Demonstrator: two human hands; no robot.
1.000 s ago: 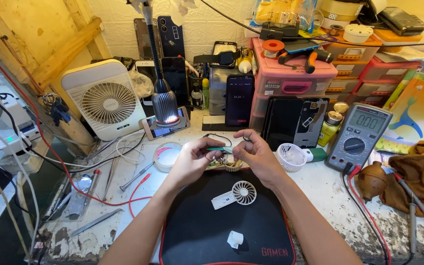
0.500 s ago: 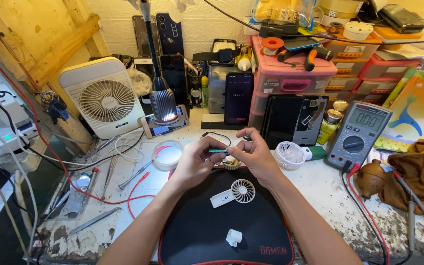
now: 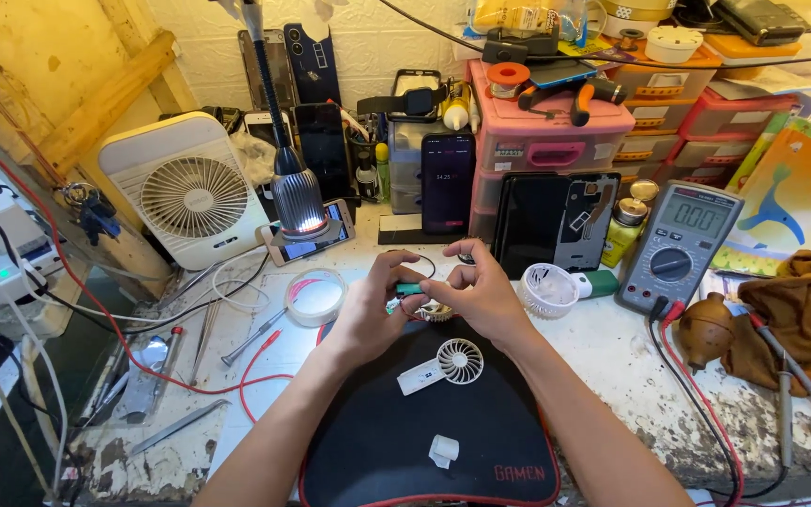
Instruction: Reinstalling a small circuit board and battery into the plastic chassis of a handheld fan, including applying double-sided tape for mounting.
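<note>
My left hand (image 3: pixel 373 305) and my right hand (image 3: pixel 481 296) meet over the far edge of a black mat (image 3: pixel 405 441). Together they pinch a small green part (image 3: pixel 412 289) with thin wires looping off it. Just under the fingers lies a small round geared or ribbed piece (image 3: pixel 438 313). On the mat below the hands sits a small white hand fan body with its round grille (image 3: pixel 459 361). A little white plastic piece (image 3: pixel 443 451) lies nearer me on the mat.
A white desk fan (image 3: pixel 180 192) and a lamp on a gooseneck (image 3: pixel 298 202) stand at the left back. A roll of tape (image 3: pixel 316 296), a white fan cover (image 3: pixel 548 289), a grey multimeter (image 3: pixel 678 246) with red leads, pink drawers (image 3: pixel 556 141) and brown cloth (image 3: pixel 800 310) surround the mat.
Both hands stay together at the same spot over the mat's far edge, with only slight finger shifts on the green part.
</note>
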